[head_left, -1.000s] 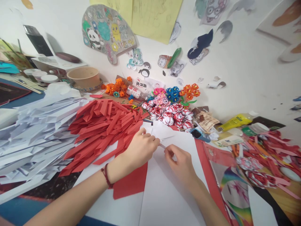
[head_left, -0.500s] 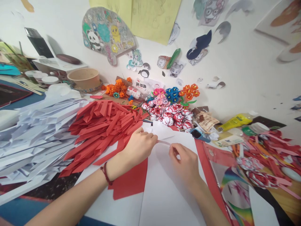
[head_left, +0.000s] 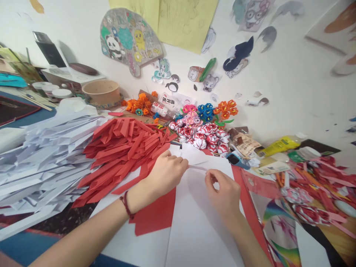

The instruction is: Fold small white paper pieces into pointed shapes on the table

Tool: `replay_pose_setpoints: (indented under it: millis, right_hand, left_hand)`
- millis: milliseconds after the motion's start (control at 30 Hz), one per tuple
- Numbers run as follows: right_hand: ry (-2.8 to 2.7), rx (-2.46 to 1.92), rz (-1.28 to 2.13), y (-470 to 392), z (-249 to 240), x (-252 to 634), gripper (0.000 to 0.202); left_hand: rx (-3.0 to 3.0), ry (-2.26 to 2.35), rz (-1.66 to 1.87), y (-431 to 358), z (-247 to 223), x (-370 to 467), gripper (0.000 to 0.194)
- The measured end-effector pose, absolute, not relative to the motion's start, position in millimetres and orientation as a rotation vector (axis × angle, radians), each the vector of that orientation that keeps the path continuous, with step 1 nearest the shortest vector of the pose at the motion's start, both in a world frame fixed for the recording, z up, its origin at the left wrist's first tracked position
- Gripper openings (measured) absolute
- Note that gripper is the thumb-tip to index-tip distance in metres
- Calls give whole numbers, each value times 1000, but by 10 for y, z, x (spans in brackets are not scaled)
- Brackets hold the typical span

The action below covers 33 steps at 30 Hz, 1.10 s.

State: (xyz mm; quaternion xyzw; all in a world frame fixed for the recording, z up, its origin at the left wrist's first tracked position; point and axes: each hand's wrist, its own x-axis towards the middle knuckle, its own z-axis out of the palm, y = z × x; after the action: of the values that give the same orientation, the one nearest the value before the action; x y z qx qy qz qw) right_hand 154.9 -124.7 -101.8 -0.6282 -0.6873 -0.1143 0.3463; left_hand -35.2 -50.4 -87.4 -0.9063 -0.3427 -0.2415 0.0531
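The white wall (head_left: 300,85) bears 2 yellow sheets (head_left: 186,24).

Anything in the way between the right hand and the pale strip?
Nothing visible: the right hand pinches one end of the pale strip, and the left hand holds the other. White paper lies below, not between.

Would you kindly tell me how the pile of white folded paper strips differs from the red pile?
The pile of white folded paper strips spreads wider than the pile of red folded paper strips. The white pile lies farther from the left hand; the red pile lies nearer. Both hold long, overlapping strips.
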Motion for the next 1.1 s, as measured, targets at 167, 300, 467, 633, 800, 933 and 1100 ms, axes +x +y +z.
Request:
replay_pose_setpoints:
  millis: [167, 300, 467, 633, 800, 933, 1100]
  right_hand:
    - [-1718, -1700, -404, -1246, -1016, 1574, 11]
    - [-1695, -1762, -417, -1250, -1010, 1564, 13]
    - [-1711, -1783, -338, -1226, -1046, 1554, 14]
    - [-1817, -1745, -285, -1210, -1079, 1522, 18]
    - [-1891, -1716, -242, -1223, -1077, 1498, 20]
    - [-1921, -1698, -234, -1217, -1101, 1489, 21]
    - [-1943, -1728, -239, -1207, -1137, 1480, 22]
  left_hand:
    - [-2737, -1041, -729, -498, -881, -358, 26]
    - [-2703, -1022, -712, -498, -870, -365, 24]
    - [-2545, -985, -779, -475, -760, -451, 25]
    - [-2194, -1175, -1088, -406, -609, -631, 26]
    - [-1826, -1444, -1178, -228, -429, -1002, 27]
    - [-1490, -1769, -1094, -80, -293, -1432, 30]
    - [-1331, -2000, -937, -3, -250, -1830, 33]
